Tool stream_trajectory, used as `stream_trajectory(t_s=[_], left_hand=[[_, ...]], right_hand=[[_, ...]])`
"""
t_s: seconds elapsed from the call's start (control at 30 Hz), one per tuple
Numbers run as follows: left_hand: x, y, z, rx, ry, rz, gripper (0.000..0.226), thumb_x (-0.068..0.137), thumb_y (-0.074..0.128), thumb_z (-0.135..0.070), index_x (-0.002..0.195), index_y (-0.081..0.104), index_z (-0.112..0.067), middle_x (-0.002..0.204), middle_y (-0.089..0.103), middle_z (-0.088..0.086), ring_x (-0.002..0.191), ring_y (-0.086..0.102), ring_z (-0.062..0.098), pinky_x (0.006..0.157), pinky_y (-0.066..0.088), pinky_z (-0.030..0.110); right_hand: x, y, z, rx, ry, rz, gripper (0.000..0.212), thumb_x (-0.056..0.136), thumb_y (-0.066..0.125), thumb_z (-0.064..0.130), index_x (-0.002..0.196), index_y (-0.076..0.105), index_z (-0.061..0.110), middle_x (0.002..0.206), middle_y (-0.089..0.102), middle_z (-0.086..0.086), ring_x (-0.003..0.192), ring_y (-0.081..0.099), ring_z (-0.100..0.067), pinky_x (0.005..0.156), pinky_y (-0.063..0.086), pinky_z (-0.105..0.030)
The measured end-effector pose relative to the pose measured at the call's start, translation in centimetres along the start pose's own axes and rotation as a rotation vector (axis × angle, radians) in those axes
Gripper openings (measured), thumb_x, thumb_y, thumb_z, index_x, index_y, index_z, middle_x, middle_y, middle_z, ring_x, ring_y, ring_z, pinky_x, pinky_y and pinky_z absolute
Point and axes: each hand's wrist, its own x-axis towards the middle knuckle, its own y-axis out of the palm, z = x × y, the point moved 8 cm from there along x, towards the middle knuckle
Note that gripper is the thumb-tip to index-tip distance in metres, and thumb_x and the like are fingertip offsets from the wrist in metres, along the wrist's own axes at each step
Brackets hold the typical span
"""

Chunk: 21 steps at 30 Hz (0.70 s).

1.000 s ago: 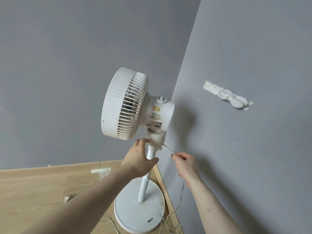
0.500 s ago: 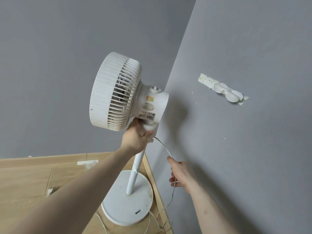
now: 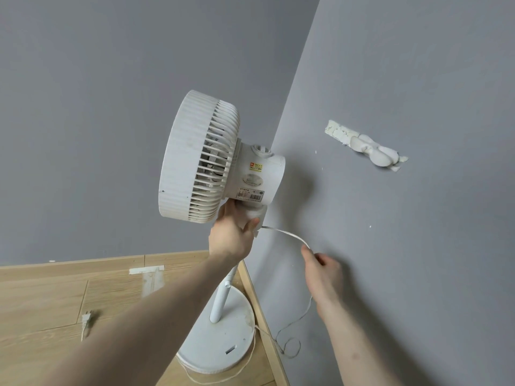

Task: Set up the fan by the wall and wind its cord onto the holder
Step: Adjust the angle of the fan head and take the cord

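Left hand (image 3: 232,235) grips the fan (image 3: 220,160) at its neck; the fan stands on the floor (image 3: 41,302) in the corner by the wall (image 3: 418,246). Right hand (image 3: 323,271) pinches the cord (image 3: 287,234) beside the wall, below the holder (image 3: 370,150). The plug (image 3: 87,321) lies on the floor, left.

Fan, cord and holder in the room corner, seen from your head.
Your left hand (image 3: 232,236) wraps the neck under the white pedestal fan (image 3: 200,157); its round base (image 3: 223,344) sits on the light wood floor (image 3: 41,302) against the right grey wall (image 3: 418,246). Your right hand (image 3: 323,271), right of the pole, pinches the thin white cord (image 3: 287,235). The white wall-mounted holder (image 3: 367,147) is above. The white plug (image 3: 87,320) lies left.
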Motion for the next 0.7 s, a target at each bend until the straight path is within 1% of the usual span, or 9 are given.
stream_trajectory(t_s=[0.1, 0.2, 0.27, 0.33, 0.4, 0.47, 0.57, 0.63, 0.7], left_hand=[[0.5, -0.2, 0.2, -0.042, 0.039, 0.013, 0.065, 0.087, 0.071, -0.041, 0.141, 0.041, -0.021, 0.136, 0.056, 0.001, 0.123, 0.055, 0.029, 0.093, 0.048, 0.038], [0.9, 0.0, 0.6, -0.048, 0.046, 0.070, 0.072, 0.088, 0.070, -0.040, 0.147, 0.035, -0.020, 0.141, 0.051, 0.005, 0.129, 0.048, 0.028, 0.096, 0.045, 0.037], [0.7, 0.4, 0.7, -0.054, 0.042, 0.108, 0.075, 0.090, 0.067, -0.039, 0.152, 0.027, -0.024, 0.143, 0.048, 0.004, 0.129, 0.048, 0.027, 0.096, 0.046, 0.040], [0.6, 0.5, 0.7, -0.066, 0.035, 0.113, 0.075, 0.093, 0.063, -0.037, 0.154, 0.021, -0.026, 0.143, 0.049, 0.004, 0.127, 0.049, 0.028, 0.097, 0.047, 0.042], [0.7, 0.1, 0.5, -0.071, 0.027, 0.099, 0.068, 0.094, 0.059, -0.035, 0.152, 0.024, -0.026, 0.140, 0.052, 0.005, 0.125, 0.051, 0.030, 0.096, 0.047, 0.042], [0.7, -0.4, 0.3, -0.042, 0.033, 0.094, 0.057, 0.097, 0.057, -0.031, 0.147, 0.032, -0.023, 0.137, 0.055, 0.006, 0.125, 0.051, 0.030, 0.094, 0.047, 0.041], [0.5, -1.1, -0.4, 0.043, 0.082, 0.107, 0.051, 0.098, 0.053, -0.026, 0.145, 0.035, -0.020, 0.134, 0.058, 0.005, 0.122, 0.053, 0.032, 0.089, 0.049, 0.041], [0.3, -1.4, -0.5, 0.094, 0.072, 0.125, 0.054, 0.096, 0.052, -0.025, 0.146, 0.032, -0.023, 0.130, 0.060, 0.006, 0.113, 0.058, 0.034, 0.081, 0.048, 0.037], [-0.2, -1.5, -0.2, 0.149, 0.029, 0.153, 0.060, 0.094, 0.053, -0.028, 0.148, 0.027, -0.028, 0.128, 0.062, 0.006, 0.109, 0.061, 0.035, 0.080, 0.050, 0.039]], right_hand=[[-0.7, 0.1, 1.9, 0.132, -0.123, -0.018, 0.050, 0.091, 0.067, 0.034, 0.065, 0.041, 0.001, 0.057, 0.031, -0.001, 0.057, 0.029, -0.018, 0.053, 0.027, -0.030], [-1.1, 0.1, 3.3, 0.184, -0.191, -0.018, 0.044, 0.093, 0.067, 0.032, 0.073, 0.056, -0.005, 0.059, 0.036, -0.001, 0.052, 0.030, -0.013, 0.046, 0.028, -0.024], [-1.0, 0.4, 3.4, 0.164, -0.166, 0.018, 0.033, 0.092, 0.066, 0.029, 0.076, 0.065, 0.000, 0.058, 0.041, 0.001, 0.050, 0.033, -0.011, 0.046, 0.030, -0.021], [-0.9, 0.5, 3.2, 0.145, -0.125, 0.076, 0.022, 0.090, 0.067, 0.022, 0.071, 0.069, 0.011, 0.054, 0.041, 0.005, 0.049, 0.034, -0.012, 0.050, 0.031, -0.025], [-0.9, 0.4, 3.1, 0.127, -0.103, 0.129, 0.020, 0.088, 0.068, 0.020, 0.069, 0.070, 0.015, 0.056, 0.042, 0.004, 0.052, 0.037, -0.015, 0.054, 0.031, -0.028], [-1.0, 0.3, 3.0, 0.082, -0.098, 0.168, 0.020, 0.088, 0.070, 0.024, 0.073, 0.071, 0.012, 0.059, 0.044, 0.002, 0.056, 0.040, -0.015, 0.057, 0.033, -0.028], [-1.1, 0.2, 2.7, 0.006, -0.104, 0.205, 0.027, 0.091, 0.069, 0.026, 0.067, 0.066, 0.014, 0.055, 0.038, 0.005, 0.051, 0.035, -0.014, 0.050, 0.030, -0.024], [-1.2, 0.1, 2.5, -0.032, -0.101, 0.211, 0.019, 0.093, 0.067, 0.025, 0.078, 0.074, 0.015, 0.054, 0.042, 0.007, 0.050, 0.038, -0.013, 0.051, 0.032, -0.024], [-1.3, 0.0, 2.5, -0.064, -0.111, 0.208, 0.016, 0.095, 0.065, 0.025, 0.088, 0.077, 0.019, 0.058, 0.050, 0.006, 0.054, 0.045, -0.011, 0.053, 0.037, -0.021]])
